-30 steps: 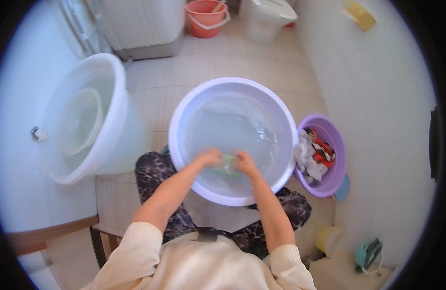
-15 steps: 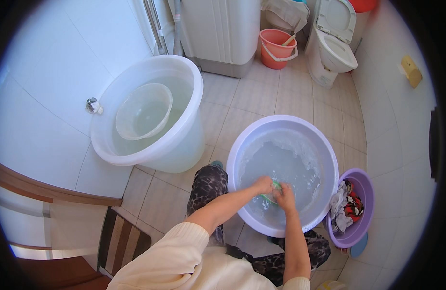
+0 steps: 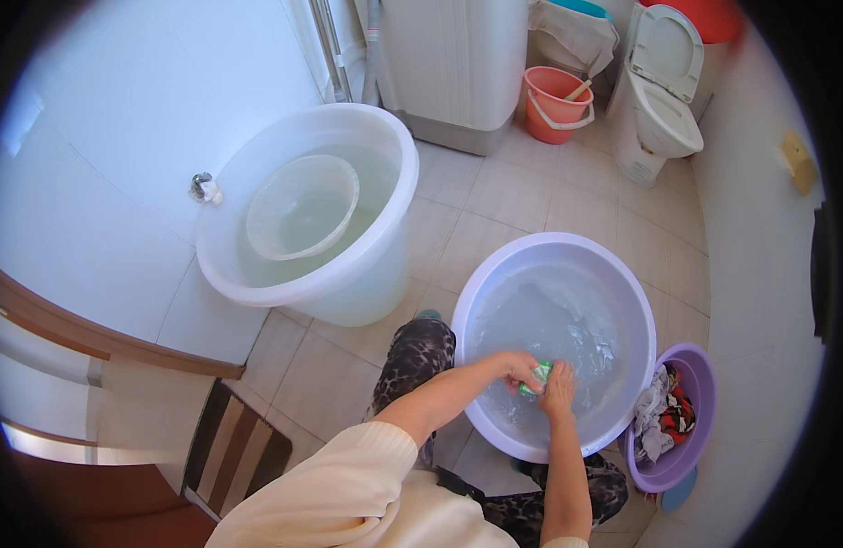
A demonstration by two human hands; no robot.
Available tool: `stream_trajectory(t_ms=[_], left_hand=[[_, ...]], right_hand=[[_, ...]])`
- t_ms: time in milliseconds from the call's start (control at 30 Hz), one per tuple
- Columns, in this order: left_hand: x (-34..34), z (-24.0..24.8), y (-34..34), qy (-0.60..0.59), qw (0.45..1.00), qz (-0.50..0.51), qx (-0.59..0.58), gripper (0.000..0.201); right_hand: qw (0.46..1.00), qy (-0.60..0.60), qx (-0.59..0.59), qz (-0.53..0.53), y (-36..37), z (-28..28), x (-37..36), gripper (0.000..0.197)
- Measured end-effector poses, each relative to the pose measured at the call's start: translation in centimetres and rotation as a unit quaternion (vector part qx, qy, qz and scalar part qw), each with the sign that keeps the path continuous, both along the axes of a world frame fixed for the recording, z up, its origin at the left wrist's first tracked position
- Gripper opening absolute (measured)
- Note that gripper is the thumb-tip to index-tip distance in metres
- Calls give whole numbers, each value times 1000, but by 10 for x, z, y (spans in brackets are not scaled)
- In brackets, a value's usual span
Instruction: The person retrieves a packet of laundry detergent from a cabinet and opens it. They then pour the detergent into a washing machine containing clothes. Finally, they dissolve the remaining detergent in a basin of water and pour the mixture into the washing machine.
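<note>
Tiled bathroom floor; since the earlier frame our view has swung left. We kneel at the lavender basin. Left hand and right hand pinch a small green cloth in the water, bunched, axis unclear.

The floor has pale square tiles, and the walls are white. A white washing machine stands at the far side. Beside it are an orange bucket and a white toilet. Sunlight falls bright on the floor.
</note>
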State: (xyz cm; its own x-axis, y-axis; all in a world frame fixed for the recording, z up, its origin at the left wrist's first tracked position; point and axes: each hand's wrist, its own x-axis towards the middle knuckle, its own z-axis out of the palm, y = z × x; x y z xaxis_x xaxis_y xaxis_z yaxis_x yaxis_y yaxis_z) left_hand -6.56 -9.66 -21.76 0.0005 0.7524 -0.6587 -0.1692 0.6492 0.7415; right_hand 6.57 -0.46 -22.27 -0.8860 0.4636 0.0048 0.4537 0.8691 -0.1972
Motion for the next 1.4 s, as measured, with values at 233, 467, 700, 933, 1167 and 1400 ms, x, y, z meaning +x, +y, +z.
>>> stream_trajectory(t_ms=[233, 467, 700, 933, 1167, 1400], left_hand=[[7, 6, 1, -25, 999, -25, 3, 14], [15, -8, 5, 21, 993, 97, 62, 14], [14, -16, 8, -20, 990, 138, 35, 13], [12, -6, 4, -36, 992, 81, 90, 23], [22, -8, -1, -105, 986, 1, 133, 30], [27, -22, 14, 275, 950, 111, 101, 35]], right_hand=[[998, 4, -60, 29, -1, 11, -2, 48], [966, 183, -148, 102, 10, 5, -4, 50], [878, 94, -441, -159, 37, -11, 7, 15], [898, 193, -366, -149, 42, -39, 3, 28], [887, 213, -380, -156, 37, -42, 0, 31], [943, 81, -285, -153, 35, -48, -1, 34]])
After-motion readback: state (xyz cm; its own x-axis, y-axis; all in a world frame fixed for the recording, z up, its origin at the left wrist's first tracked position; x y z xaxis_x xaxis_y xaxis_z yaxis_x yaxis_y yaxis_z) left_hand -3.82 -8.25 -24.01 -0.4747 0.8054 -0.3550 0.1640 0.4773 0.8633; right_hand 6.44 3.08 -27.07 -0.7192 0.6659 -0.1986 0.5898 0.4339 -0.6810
